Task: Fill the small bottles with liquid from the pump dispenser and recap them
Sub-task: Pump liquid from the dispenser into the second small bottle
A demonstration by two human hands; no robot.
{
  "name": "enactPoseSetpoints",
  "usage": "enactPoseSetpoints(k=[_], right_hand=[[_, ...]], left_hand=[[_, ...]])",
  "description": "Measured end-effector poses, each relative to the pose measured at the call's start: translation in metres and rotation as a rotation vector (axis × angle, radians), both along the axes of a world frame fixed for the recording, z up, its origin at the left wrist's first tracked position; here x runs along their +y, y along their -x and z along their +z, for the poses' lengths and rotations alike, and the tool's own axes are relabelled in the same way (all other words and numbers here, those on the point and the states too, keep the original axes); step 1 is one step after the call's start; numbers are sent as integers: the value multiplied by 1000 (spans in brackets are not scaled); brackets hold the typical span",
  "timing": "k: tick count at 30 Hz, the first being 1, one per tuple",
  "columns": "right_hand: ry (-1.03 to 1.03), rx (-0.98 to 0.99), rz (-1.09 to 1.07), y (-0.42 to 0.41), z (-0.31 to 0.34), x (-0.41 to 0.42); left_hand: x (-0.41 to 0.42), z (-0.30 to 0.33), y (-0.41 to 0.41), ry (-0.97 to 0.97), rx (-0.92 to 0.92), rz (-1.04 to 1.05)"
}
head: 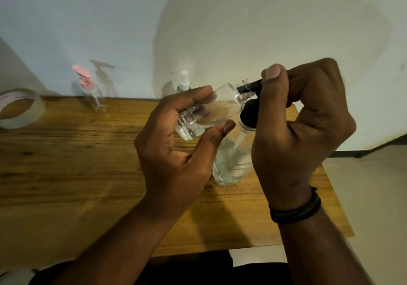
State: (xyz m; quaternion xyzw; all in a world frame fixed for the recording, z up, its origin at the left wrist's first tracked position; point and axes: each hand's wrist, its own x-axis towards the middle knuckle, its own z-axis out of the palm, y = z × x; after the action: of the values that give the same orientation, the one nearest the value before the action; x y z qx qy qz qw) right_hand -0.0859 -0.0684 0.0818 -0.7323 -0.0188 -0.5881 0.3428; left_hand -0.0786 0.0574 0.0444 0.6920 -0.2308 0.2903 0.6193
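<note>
Head view: left hand [176, 144] fingers [198, 93] grip tilted small bottle [209, 111]; right hand [301, 130] curls over pump dispenser [233, 163] head, nozzle at bottle mouth; tape roll [19, 108] far left on desk [77, 163].

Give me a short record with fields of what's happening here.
left hand: holds small bottle, tilted, mouth at pump nozzle
right hand: grip on black pump head
dispenser: clear, stands on table
small bottle: clear, uncapped
far edge: pink pump bottle, spray bottle
left: tape roll
</note>
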Motion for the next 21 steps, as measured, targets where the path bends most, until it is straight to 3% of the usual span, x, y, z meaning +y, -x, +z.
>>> enactPoseSetpoints(k=[21], right_hand=[[1, -5, 33, -1, -2, 2]], left_hand=[[3, 0, -1, -13, 5, 19]])
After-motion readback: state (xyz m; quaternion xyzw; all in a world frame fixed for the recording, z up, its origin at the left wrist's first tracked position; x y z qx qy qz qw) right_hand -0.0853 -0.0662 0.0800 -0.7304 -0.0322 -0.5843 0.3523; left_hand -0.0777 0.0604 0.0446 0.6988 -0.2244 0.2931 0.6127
